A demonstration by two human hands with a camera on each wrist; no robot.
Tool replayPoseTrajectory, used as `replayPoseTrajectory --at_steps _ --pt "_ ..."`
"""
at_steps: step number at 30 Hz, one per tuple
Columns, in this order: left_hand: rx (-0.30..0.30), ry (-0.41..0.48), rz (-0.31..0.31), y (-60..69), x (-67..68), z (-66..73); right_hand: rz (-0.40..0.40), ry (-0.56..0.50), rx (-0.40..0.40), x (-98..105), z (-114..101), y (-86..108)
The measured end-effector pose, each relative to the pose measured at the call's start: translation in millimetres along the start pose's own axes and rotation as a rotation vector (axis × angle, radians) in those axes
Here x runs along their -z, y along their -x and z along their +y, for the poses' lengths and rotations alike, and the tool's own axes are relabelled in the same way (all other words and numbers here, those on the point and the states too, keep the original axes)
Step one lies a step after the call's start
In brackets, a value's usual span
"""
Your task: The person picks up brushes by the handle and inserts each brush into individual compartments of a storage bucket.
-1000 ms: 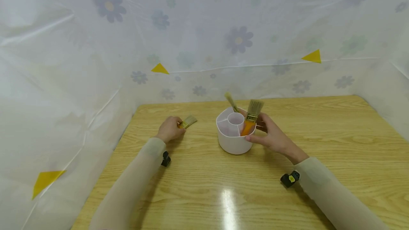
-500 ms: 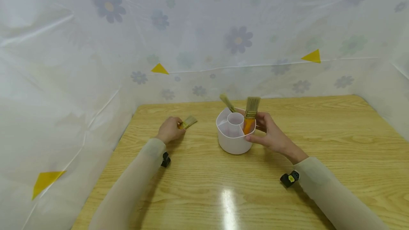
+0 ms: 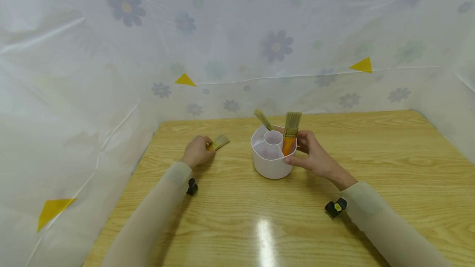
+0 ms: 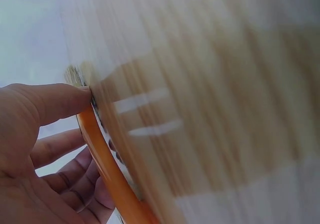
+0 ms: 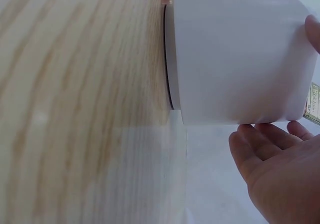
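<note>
The left hand (image 3: 196,151) pinches a flat brush (image 3: 221,141) at nine o'clock from the white holder (image 3: 270,169); the right hand (image 3: 313,156) grips that holder's four o'clock side. A careless nudge there might swing the loose-looking upright brush (image 3: 291,131).
</note>
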State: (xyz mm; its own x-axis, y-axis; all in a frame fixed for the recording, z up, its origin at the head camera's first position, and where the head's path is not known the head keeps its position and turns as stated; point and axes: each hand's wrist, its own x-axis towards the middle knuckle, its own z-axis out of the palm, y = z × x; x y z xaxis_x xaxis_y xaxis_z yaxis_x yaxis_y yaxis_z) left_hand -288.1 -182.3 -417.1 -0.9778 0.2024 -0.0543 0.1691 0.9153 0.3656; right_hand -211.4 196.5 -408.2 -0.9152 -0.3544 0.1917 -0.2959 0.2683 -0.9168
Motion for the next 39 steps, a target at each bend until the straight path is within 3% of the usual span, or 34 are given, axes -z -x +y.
replayPoseTrajectory --at_steps 12,23,39 --pt "-0.074 0.009 0.041 1.4 -1.7 5.5 0.001 0.015 0.004 0 0 -1.5" --pt "-0.102 0.032 0.033 5.7 -3.1 8.3 -0.010 -0.004 0.014 1 -1 -0.9" --pt "-0.116 0.045 0.074 14.3 1.8 20.6 -0.018 0.000 0.024 1 1 -2.3"
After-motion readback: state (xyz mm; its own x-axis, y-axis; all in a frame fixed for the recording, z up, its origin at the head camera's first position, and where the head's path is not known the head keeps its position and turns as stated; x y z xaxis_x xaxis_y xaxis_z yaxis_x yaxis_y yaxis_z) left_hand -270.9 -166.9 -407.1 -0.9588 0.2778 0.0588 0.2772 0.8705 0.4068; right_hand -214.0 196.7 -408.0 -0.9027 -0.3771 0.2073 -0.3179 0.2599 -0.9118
